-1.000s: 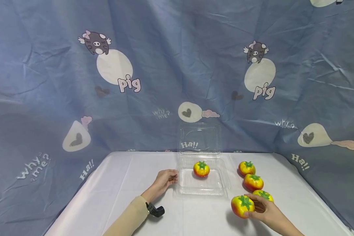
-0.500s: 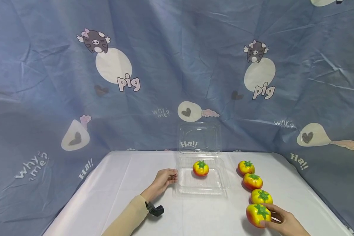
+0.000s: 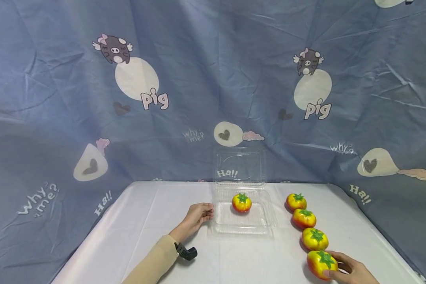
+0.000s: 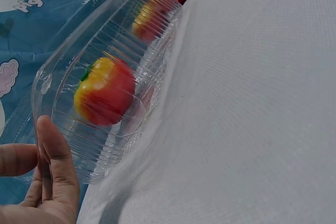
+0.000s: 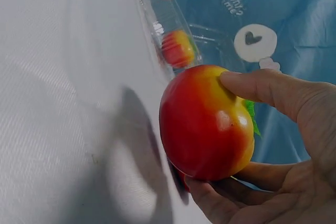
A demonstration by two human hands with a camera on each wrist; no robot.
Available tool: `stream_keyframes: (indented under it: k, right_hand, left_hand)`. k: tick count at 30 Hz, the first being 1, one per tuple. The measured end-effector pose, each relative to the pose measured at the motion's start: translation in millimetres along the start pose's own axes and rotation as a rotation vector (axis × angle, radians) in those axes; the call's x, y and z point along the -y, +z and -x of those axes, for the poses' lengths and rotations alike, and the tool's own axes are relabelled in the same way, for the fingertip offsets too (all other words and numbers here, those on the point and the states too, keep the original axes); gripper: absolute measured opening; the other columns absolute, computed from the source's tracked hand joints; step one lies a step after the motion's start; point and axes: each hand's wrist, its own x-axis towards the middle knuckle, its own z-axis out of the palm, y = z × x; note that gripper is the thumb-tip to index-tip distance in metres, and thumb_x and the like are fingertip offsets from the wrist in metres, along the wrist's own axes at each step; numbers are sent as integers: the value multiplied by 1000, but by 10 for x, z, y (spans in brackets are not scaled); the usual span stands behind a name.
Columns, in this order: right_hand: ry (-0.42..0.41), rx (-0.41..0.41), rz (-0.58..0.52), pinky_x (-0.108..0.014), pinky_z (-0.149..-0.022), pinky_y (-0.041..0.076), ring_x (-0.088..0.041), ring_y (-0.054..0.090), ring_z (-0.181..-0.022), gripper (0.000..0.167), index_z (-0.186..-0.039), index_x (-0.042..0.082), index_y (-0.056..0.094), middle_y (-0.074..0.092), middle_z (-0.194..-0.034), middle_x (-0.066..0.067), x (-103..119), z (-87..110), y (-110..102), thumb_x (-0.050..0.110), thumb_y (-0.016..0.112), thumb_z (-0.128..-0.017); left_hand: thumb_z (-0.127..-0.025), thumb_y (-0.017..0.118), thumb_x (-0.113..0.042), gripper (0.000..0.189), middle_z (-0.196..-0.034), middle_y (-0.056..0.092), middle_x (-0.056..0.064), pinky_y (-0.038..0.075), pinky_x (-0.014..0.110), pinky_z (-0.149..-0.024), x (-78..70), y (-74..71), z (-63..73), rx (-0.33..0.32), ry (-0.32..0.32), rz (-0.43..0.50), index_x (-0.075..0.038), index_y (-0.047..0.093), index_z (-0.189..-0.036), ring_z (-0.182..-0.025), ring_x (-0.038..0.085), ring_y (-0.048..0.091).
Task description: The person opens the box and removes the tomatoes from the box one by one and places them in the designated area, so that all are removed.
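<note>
My right hand [image 3: 351,269] grips a yellow-and-red toy tomato [image 3: 322,264] with a green leafy top, at the near end of a row. In the right wrist view, the thumb lies on the upper side of this tomato [image 5: 205,124] and the other fingers are underneath. At the middle of the table, my left hand [image 3: 197,217] pinches the left rim of a clear plastic clamshell box [image 3: 241,228], its lid [image 3: 240,167] raised at the back. Inside the box sits one toy tomato [image 3: 241,202]. The left wrist view shows thumb and fingers [image 4: 55,142] at the box's rim.
Three more toy tomatoes, the far one [image 3: 296,202], the middle one [image 3: 304,218] and the nearer one [image 3: 314,239], line the right side of the white-covered table [image 3: 248,260]. A blue printed curtain [image 3: 184,79] hangs behind and around the sides.
My right hand has moved right and toward the near edge with its toy tomato, from left of the row to its near end. My left hand keeps its place at the box.
</note>
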Motion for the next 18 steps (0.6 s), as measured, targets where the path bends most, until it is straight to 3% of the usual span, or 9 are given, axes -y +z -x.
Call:
stream_keyframes:
  k: [7, 12, 14, 18]
  right_hand:
    - [7, -13, 14, -48, -86, 55, -44, 58, -105, 89, -135, -9, 44, 48, -128, -36, -63, -36, 0, 53, 73, -79]
    - [15, -11, 24, -49, -86, 54, -44, 58, -105, 90, -135, -9, 44, 46, -130, -36, -114, -66, -7, 56, 71, -79]
    - [19, -11, 26, -49, -85, 54, -42, 58, -104, 90, -136, -8, 44, 46, -130, -37, -134, -79, -15, 57, 71, -79]
    - [28, -2, 12, -50, -86, 54, -44, 57, -106, 91, -138, -7, 42, 44, -132, -38, -148, -96, -33, 56, 71, -79]
  left_hand:
    - [-93, 57, -9, 34, -83, 60, 3, 55, 22, -69, 9, 10, 8, -4, -1, 5, 16, 53, -115, -73, 11, 59]
    - [-91, 60, -9, 23, -82, 61, 3, 55, 21, -67, 19, -4, 39, 30, 43, 23, 9, 59, -104, -72, 11, 60]
    - [-91, 60, -10, 25, -81, 61, 3, 55, 21, -67, 17, -6, 45, 39, 54, 18, 11, 59, -105, -71, 10, 60]
    - [-92, 59, -10, 36, -82, 60, 2, 55, 22, -69, -6, 13, 37, 8, 19, 4, 16, 53, -115, -72, 10, 59]
